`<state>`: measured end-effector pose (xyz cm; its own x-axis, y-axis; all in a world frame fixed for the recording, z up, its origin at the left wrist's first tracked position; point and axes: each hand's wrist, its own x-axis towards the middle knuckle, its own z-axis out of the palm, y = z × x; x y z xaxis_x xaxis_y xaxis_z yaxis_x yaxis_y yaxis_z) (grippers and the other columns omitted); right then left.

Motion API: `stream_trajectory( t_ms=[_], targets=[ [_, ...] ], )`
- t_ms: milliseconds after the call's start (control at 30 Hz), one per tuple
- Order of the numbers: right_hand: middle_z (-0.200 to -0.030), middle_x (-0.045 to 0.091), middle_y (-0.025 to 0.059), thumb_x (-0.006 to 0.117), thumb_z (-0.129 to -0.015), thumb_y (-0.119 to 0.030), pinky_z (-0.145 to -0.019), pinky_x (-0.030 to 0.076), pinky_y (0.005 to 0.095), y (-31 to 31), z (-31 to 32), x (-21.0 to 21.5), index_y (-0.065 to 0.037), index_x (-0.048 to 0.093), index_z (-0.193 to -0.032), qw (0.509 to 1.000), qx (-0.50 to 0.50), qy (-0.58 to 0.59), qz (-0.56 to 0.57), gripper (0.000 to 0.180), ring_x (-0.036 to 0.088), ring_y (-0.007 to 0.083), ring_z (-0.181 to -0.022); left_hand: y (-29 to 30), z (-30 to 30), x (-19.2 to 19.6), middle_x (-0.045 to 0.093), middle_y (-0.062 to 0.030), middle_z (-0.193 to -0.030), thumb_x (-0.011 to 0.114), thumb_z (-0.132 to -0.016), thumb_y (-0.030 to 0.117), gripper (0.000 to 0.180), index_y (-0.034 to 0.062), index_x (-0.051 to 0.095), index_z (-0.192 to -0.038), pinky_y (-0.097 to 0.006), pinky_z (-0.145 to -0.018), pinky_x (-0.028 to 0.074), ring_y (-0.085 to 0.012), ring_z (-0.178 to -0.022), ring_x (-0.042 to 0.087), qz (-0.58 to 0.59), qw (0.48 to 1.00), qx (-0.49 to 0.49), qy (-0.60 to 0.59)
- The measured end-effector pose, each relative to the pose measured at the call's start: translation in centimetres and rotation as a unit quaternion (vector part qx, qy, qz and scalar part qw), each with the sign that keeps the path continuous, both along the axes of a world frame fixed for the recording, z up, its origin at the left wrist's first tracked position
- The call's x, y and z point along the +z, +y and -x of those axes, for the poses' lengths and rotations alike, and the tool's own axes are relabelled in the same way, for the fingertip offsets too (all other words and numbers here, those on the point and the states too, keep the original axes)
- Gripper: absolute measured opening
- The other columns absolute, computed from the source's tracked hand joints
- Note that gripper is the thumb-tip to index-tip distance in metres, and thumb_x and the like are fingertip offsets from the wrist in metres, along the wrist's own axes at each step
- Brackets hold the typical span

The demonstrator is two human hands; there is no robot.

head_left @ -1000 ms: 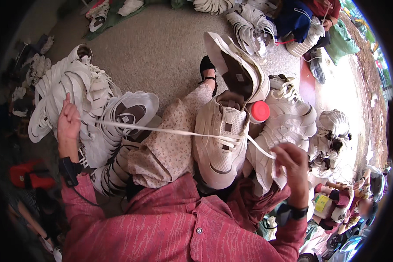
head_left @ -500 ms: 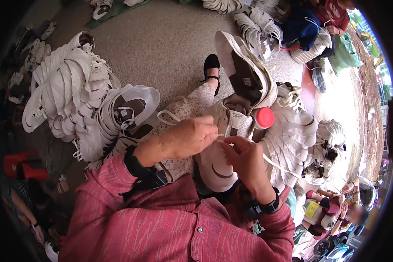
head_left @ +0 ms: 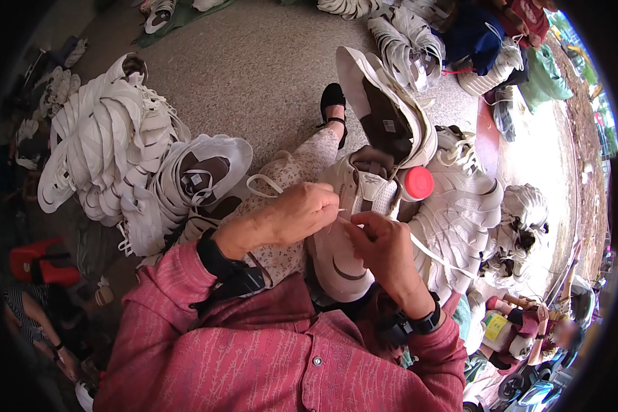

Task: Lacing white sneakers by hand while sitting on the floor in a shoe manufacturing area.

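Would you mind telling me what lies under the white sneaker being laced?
The white sneaker rests on the person's lap, on a floral-print trouser leg. Both hands, left hand and right hand, cover its middle, and what lies beneath its toe is hidden.

Two hands are at work, the left hand (head_left: 309, 209) and the right hand (head_left: 384, 250), both on one white sneaker (head_left: 347, 226) with one white lace (head_left: 432, 253). One more sneaker (head_left: 384, 113) stands tipped up behind it, and one red cap (head_left: 419, 183) lies beside. Three big heaps of white shoes: left heap (head_left: 106, 147), right heap (head_left: 467, 220), far heap (head_left: 408, 41); pairs too tangled to count.
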<state>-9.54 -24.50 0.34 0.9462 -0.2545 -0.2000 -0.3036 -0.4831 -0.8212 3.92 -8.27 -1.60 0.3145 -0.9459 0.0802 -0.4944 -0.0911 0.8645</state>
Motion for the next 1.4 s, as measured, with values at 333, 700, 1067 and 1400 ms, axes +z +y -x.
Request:
stream_trajectory(
  t_ms=[333, 700, 1067, 1400],
  targets=[
    [-0.061, 0.063, 0.0135, 0.071, -0.085, -0.023, -0.051, 0.050, 0.0402, -0.5, 0.2, 1.0, -0.009, 0.069, -0.086, 0.973, 0.093, -0.086, 0.193, 0.014, 0.065, 0.0321, -0.056, -1.0, -0.5, 1.8, 0.056, -0.0110, -0.094, 0.063, -0.083, 0.017, 0.014, 0.0050, 0.057, -0.087, -0.040, -0.077, 0.045, -0.0306, -0.089, 0.058, -0.045, 0.969, 0.033, -0.240],
    [-0.084, 0.060, 0.0074, 0.073, -0.076, -0.003, -0.069, 0.050, 0.0354, -5.5, -3.9, 1.4, -0.007, 0.070, -0.091, 0.961, 0.233, -0.142, 0.049, 0.017, 0.062, 0.0280, -0.081, -3.1, -4.5, 2.8, 0.054, -0.0088, -0.099, 0.072, -0.073, 0.006, 0.029, 0.0043, 0.055, -0.097, -0.042, -0.076, 0.048, -0.0315, -0.091, 0.061, -0.002, 0.981, -0.153, -0.118],
    [-0.089, 0.059, 0.0067, 0.071, -0.077, -0.006, -0.069, 0.050, 0.0374, -5.5, -4.6, 1.5, -0.006, 0.066, -0.090, 0.941, 0.285, -0.152, 0.097, 0.013, 0.063, 0.0287, -0.084, -1.9, -3.1, 1.9, 0.053, -0.0029, -0.094, 0.074, -0.075, 0.007, 0.021, 0.0073, 0.058, -0.088, -0.036, -0.069, 0.048, -0.0221, -0.082, 0.062, 0.092, 0.987, -0.082, -0.101],
    [-0.088, 0.055, 0.0072, 0.063, -0.072, -0.004, -0.067, 0.049, 0.0390, -6.6, -4.6, 2.0, -0.010, 0.065, -0.086, 0.868, 0.196, -0.239, 0.388, 0.016, 0.059, 0.0292, -0.077, -1.8, -2.7, 1.5, 0.050, -0.0039, -0.095, 0.077, -0.077, 0.012, 0.015, 0.0070, 0.065, -0.085, -0.030, -0.072, 0.049, -0.0186, -0.081, 0.060, 0.054, 0.995, -0.074, -0.037]
  ],
)
